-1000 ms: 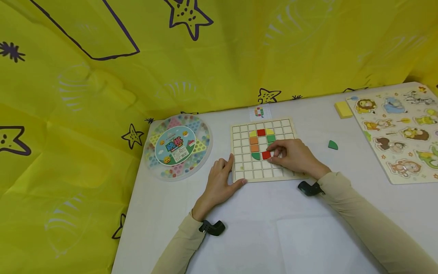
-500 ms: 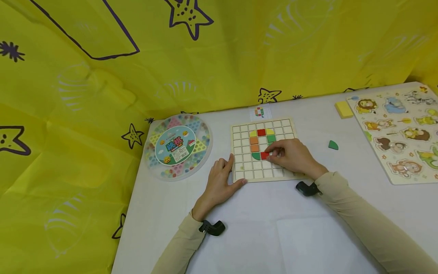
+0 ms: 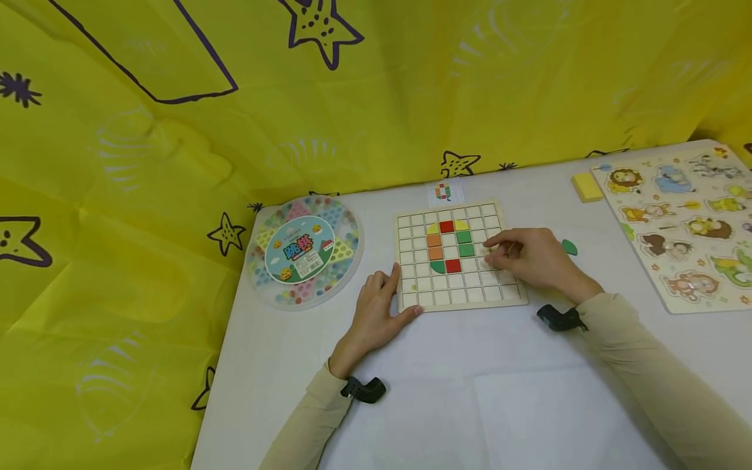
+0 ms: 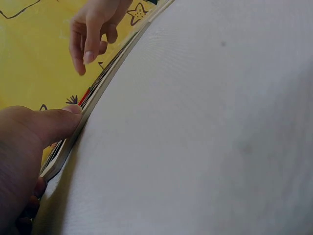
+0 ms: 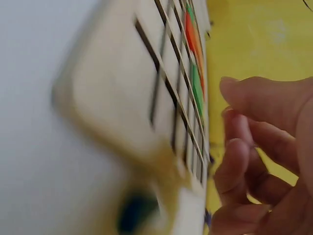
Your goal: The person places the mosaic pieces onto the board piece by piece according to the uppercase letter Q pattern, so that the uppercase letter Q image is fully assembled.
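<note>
A wooden grid board (image 3: 423,297) lies on the white table, holding a ring of red, orange, yellow and green tiles. My left hand (image 3: 376,310) grips its near left corner, thumb along the near edge and index finger at the left side. Over the board's right part hovers my right hand (image 3: 531,258), nothing between its thumb and loosely bent fingers, as the right wrist view of the hand (image 5: 264,142) also shows. The lower red tile (image 3: 453,266) sits flat beside a green quarter-round tile (image 3: 437,266). Behind the right hand, a loose green tile (image 3: 569,247) is partly hidden.
A small pattern card (image 3: 443,192) lies behind the board. To the left is a round Chinese checkers box (image 3: 302,251). A yellow block (image 3: 587,187) and an animal puzzle board (image 3: 675,228) lie at right. A yellow cloth (image 3: 382,117) hangs behind.
My right hand has let go of the red tile, now flat in its square, and moved right, uncovering a green tile. My left hand stays on the corner.
</note>
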Demonstrator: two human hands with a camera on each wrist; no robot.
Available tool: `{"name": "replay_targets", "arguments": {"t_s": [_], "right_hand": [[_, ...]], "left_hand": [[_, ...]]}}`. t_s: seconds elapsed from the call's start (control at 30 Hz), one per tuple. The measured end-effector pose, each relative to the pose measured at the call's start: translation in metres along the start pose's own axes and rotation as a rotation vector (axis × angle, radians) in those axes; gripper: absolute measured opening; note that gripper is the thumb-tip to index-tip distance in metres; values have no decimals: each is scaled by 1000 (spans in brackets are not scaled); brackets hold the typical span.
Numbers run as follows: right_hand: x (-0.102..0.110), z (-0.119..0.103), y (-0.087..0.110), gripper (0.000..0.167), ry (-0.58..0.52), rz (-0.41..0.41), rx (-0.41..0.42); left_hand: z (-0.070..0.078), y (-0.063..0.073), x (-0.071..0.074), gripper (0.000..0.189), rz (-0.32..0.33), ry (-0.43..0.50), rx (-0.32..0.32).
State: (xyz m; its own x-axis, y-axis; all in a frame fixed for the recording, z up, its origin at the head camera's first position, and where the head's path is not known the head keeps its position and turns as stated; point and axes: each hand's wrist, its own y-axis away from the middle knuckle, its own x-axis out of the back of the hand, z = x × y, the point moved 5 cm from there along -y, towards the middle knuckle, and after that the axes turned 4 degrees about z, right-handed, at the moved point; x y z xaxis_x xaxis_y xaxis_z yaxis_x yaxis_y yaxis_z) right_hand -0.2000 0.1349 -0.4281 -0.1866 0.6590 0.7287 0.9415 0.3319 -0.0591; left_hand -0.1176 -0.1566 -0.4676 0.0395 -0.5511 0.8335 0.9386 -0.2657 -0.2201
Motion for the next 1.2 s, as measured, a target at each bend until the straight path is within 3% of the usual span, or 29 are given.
{"name": "replay_targets", "arguments": {"t_s": [0.5,0.7,1.0,1.2], "right_hand": [[63,63,29,36,211,80,-105],[66,74,36,32,224,56,-150],[65,77,32,21,191,62,-130],[61,72,29,25,136,66,-78]], "left_hand": [[1,0,1,94,10,11,-10],[0,1,0,95,-1,19,4],[0,1,0,94,0,22,9],[0,1,0,92,15,22,-8]]}}
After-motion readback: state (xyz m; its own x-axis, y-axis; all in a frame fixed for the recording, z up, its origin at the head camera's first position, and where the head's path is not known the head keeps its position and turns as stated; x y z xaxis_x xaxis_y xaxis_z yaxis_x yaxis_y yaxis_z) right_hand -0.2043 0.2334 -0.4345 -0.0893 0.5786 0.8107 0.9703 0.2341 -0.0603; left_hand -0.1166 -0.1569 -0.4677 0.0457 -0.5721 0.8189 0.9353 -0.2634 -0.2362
